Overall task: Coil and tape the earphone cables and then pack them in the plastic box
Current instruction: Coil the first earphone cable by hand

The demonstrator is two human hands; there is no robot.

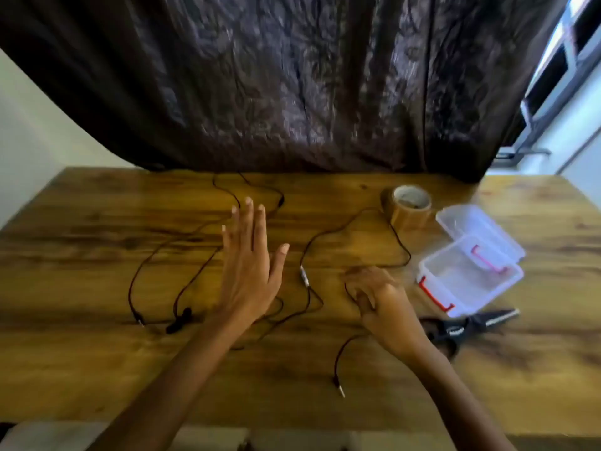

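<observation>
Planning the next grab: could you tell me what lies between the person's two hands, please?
In the head view, a silver jack plug on a thin dark cable lies on the wooden table between left hand and right hand.

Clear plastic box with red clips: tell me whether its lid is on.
No, the clear plastic box sits open, its clear lid lying behind it on the wooden table.
</observation>
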